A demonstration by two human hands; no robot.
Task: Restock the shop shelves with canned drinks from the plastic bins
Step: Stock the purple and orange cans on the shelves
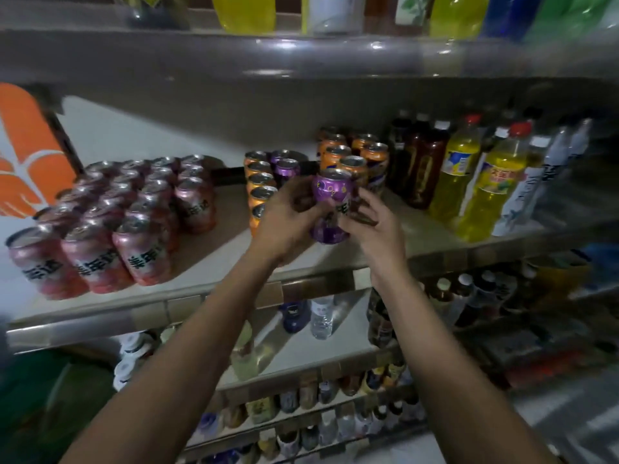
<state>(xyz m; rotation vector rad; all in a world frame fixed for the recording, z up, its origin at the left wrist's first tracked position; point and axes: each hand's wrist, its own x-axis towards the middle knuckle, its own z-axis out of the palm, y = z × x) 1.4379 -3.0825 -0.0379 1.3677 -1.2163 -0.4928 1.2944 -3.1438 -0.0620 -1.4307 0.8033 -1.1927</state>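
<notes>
Step in hand: placing one can on the shelf; judged as the set-down phase of a single restock cycle.

Task item: purple aluminium drink can (331, 202), upright with a slight tilt, over the front part of the grey tiled-edge middle shelf (201, 298). Cannot tell whether its base touches the shelf.

Left hand (288, 217): fingers curled round the can's left side, gripping it.

Right hand (373, 226): fingers and thumb curved against the can's lower right side, also holding it.

Neighbours: row of orange drink cans (261, 189) just left of the held can; two purple cans at the back (286, 165) behind that row; taller group of orange cans (355, 155) just behind and to the right.

Further out: block of pink drink cans (117, 212) well to the left; dark brown plastic bottles (418, 162) and yellow plastic bottles (469, 182) to the right.

Open slot: bare shelf beside the orange row, in front of the back purple cans.

Next move calls for: judged, lowering the can flat into that purple column, clear of the orange row, then releasing both hands.

Risk: judged, a tilted set-down could nudge the adjacent orange cans.

Bins: not in view.
</notes>
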